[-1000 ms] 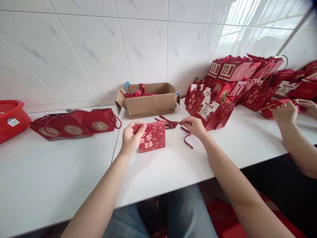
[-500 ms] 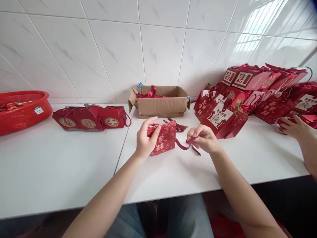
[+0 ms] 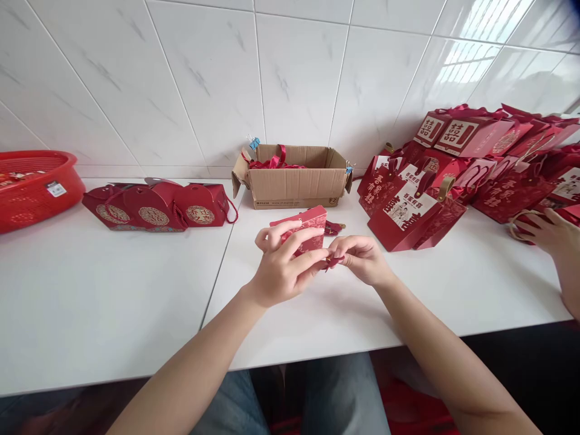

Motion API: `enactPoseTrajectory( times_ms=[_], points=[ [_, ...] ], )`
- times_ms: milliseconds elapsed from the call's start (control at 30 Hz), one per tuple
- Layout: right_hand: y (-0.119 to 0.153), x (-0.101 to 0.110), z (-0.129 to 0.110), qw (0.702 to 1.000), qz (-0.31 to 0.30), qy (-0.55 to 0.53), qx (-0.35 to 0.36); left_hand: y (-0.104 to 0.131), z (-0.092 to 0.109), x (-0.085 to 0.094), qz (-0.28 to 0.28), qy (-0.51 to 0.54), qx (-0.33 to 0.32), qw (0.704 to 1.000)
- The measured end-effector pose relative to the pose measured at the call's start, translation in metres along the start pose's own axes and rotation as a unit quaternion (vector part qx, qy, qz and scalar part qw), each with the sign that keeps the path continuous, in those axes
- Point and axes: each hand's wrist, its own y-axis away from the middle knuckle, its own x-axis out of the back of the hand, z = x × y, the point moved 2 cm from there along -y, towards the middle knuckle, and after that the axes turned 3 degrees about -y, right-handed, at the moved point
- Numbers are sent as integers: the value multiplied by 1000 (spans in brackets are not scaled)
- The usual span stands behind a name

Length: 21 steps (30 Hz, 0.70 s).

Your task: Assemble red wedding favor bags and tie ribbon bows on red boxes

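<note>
A small red box (image 3: 312,243) with a pink top stands near the middle of the white table, partly hidden behind my left hand (image 3: 284,266). The fingers of that hand reach across the box's front, and its thumb and fingertips pinch a dark red ribbon (image 3: 334,261). My right hand (image 3: 360,258) is closed on the same ribbon just right of the box, fingertips touching those of my left hand. More dark red straps (image 3: 336,228) lie behind the box.
An open cardboard box (image 3: 296,187) with red ribbons stands behind. Three red boxes (image 3: 156,206) and a red basket (image 3: 36,196) are at left. Many red gift boxes (image 3: 408,211) are piled at right, where another person's hand (image 3: 550,232) touches one.
My left hand has moved from the box's left side across its front to the ribbon. My right hand has come left, nearer the box. The view has shifted slightly.
</note>
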Motion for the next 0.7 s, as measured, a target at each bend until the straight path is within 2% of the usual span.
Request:
enactPoseTrajectory(
  times_ms=[267, 433, 700],
  points=[
    [1, -6, -4, 1000, -3, -3, -5, 0, -6, 3, 22, 11, 7, 1000],
    [3, -5, -4, 999, -8, 30, 12, 1, -6, 2, 7, 5, 9, 1000],
    [3, -4, -9, 983, -15, 145, 107, -1, -3, 3, 40, -7, 7, 999]
  ],
)
